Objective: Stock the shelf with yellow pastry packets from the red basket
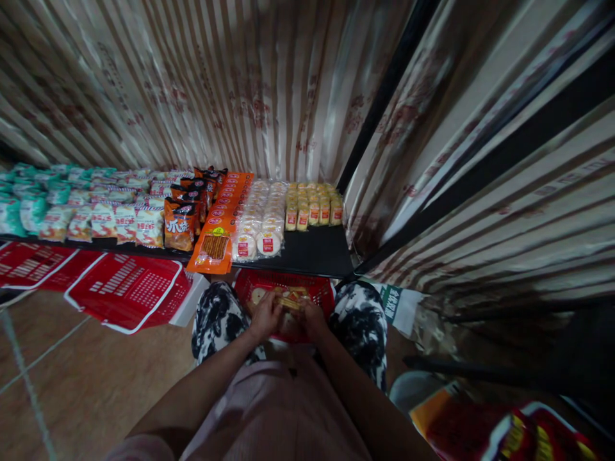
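Between my knees stands a red plastic basket (327, 289) with round white packets (258, 295) and yellow packets inside. Over it, my left hand (267, 315) is closed on the left end of a small yellow snack packet (289, 302). My right hand (313, 319) grips the same packet from the right; whether it is one packet or more, I cannot tell. On the black shelf (314, 251) just ahead, similar yellow packets (314, 211) stand in rows. Beside them are rows of round white packets (268, 243) with red labels.
Further left along the shelf lie an orange snack sheet (221, 218), orange-and-black bags (180, 224), white bags (125, 221) and teal bags (32, 212). Red-and-white bags (127, 288) lie below the shelf. A black post (379, 102) rises by its right end. More red packaging (528, 435) sits at lower right.
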